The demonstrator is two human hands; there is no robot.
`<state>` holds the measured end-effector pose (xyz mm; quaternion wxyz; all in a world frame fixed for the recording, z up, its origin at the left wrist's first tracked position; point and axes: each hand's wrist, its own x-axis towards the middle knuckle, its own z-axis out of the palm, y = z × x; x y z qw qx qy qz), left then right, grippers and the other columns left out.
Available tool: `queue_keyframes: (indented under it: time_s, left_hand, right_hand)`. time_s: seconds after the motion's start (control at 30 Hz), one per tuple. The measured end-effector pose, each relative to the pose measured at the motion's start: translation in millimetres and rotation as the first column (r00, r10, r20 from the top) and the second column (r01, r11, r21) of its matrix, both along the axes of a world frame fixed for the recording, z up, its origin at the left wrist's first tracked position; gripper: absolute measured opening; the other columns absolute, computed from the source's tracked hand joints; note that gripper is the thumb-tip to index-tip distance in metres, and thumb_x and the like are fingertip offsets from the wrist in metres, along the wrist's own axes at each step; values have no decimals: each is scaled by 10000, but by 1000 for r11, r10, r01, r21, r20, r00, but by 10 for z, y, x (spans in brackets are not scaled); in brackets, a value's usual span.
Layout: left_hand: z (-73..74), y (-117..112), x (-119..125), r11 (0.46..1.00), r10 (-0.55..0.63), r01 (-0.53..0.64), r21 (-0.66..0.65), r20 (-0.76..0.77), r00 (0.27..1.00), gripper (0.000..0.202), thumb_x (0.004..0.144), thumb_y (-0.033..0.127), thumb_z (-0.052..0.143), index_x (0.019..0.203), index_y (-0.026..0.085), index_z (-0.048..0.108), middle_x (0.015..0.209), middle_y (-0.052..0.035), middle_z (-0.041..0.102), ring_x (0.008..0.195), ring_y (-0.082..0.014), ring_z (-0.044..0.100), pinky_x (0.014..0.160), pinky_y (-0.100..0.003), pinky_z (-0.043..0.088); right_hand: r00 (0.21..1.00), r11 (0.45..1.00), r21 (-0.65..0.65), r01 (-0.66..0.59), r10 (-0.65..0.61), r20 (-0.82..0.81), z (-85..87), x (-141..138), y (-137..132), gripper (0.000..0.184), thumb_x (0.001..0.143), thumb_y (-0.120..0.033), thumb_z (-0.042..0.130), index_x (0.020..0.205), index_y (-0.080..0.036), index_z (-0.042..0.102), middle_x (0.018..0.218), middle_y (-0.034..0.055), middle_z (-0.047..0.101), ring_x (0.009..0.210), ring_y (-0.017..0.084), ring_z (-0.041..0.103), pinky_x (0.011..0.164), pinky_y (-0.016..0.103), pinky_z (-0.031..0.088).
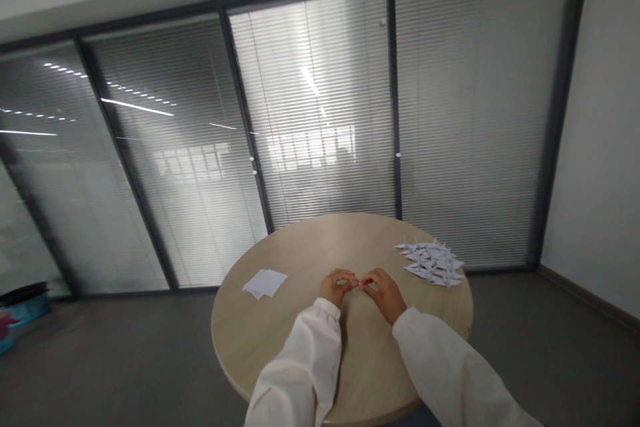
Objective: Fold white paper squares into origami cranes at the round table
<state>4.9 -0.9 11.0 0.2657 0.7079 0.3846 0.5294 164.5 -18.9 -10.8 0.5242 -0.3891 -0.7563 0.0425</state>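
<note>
My left hand (339, 286) and my right hand (383, 291) meet above the middle of the round table, thumbs and fingers pinched together. Between their fingertips is a small white piece of folded paper (357, 284), mostly covered by the fingers, so its exact shape cannot be made out. Off to the left of my left hand lie several loose white paper squares (267, 283), overlapping one another. Beyond my right hand, at the table's right side, a pile of folded white paper cranes (433, 263) is heaped with points sticking up.
The round wooden table (300, 248) has its far edge close to a glass partition with blinds (320, 107). A white wall (595, 147) stands at the right. On the dark floor at far left is a blue container (31, 307) with a black top.
</note>
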Motion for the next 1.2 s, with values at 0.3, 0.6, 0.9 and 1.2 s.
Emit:
queue_keyframes:
  time_s: [0.3, 0.6, 0.9, 1.2]
  left_hand:
    - [-30, 13, -10, 1000, 9, -8, 3, -64, 998, 75, 606, 252, 679, 642, 188, 689, 821, -62, 599, 826, -162, 561, 656, -245, 481]
    - [-27, 34, -9, 999, 36, -38, -8, -178, 983, 76, 556, 215, 718, 629, 212, 696, 870, -47, 588, 789, -143, 555, 624, -224, 484]
    - [-17, 25, -16, 999, 40, -35, 33, -161, 986, 30, 572, 236, 710, 592, 226, 691, 815, -39, 602, 795, -158, 541, 622, -244, 464]
    - [22, 8, -38, 999, 35, -35, -4, -23, 999, 84, 609, 265, 667, 644, 188, 666, 824, -51, 583, 829, -164, 547, 602, -228, 476]
  right_hand:
    - [996, 994, -69, -80, 78, -41, 22, -6, -33, 100, 797, -268, 535, 739, -190, 555, 712, 5, 527, 672, 144, 513, 641, 259, 410]
    - [996, 993, -78, -83, 81, -27, 30, -22, -50, 174, 815, -330, 507, 723, -192, 558, 707, 14, 533, 671, 146, 516, 630, 257, 416]
    - [993, 984, -139, -110, 105, -43, 11, -17, -21, 149, 779, -314, 541, 710, -185, 569, 686, -4, 532, 628, 128, 508, 594, 238, 403]
    - [998, 986, -159, -60, 58, -14, -36, 14, 14, 101, 777, -269, 540, 721, -185, 547, 704, -3, 522, 654, 133, 509, 620, 243, 407]
